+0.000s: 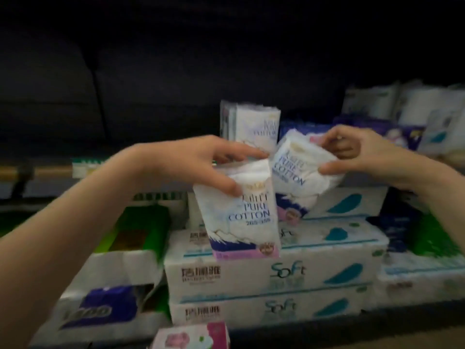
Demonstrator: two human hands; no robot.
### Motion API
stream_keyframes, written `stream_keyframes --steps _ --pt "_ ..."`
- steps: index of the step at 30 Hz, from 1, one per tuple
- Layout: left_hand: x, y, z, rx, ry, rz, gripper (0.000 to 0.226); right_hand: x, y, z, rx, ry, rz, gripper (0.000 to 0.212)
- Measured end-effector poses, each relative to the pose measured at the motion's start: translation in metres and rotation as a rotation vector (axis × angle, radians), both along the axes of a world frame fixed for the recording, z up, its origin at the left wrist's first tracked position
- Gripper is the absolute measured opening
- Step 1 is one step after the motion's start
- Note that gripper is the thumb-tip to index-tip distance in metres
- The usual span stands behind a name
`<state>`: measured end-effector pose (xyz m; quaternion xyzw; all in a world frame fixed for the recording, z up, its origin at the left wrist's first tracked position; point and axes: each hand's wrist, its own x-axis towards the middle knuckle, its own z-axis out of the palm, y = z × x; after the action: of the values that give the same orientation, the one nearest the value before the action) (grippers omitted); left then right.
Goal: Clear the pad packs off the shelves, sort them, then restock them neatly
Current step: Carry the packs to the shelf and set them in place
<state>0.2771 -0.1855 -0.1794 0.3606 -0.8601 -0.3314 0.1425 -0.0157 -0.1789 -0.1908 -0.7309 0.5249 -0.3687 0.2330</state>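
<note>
Holding one "Pure Cotton" pad pack per hand, both lifted in front of the shelving. Left hand [214, 159] is pinching the top of the left pad pack [241, 215], thumb in front and fingers curled over the upper edge, pack hanging roughly upright. Right hand [357, 152] is gripping the right pad pack [299, 170] at its upper right end, fingers and thumb clamped round it, pack tilting left so its corner is nearly meeting the other hand's fingertips. A third matching pack [251, 124] is standing upright on the shelf just behind them. Further right on that shelf, more packs [402, 112], white and purple, are sitting in a blurry cluster; can't tell what kinds. Below, stacked "Soft" tissue bricks [271, 270] are filling the lower shelf, with green-wrapped packs [141, 225] and a purple-labelled roll pack [98, 308] to the left. A pink pack [193, 336] is showing at the bottom edge. Judging progress: the upper shelf is looking dark and mostly bare on the left, so either clearing is well along or restocking is just starting; can't tell which from this. Packs on the right are looking unsorted, so plenty is remaining.
</note>
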Motion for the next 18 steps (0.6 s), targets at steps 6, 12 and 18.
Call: stream_keyframes --steps 6,12,18 --pt "0.068 0.022 0.054 -0.249 0.2 0.137 0.054 0.087 -0.01 0.073 -0.228 0.046 0.089 0.04" --pt "0.118 0.013 0.074 -0.449 0.224 0.326 0.042 0.166 -0.047 0.09 -0.43 0.277 0.002 0.04" --pt "0.12 -0.037 0.07 -0.611 0.13 0.399 0.04 0.193 -0.118 0.073 -0.346 0.5 -0.072 0.043"
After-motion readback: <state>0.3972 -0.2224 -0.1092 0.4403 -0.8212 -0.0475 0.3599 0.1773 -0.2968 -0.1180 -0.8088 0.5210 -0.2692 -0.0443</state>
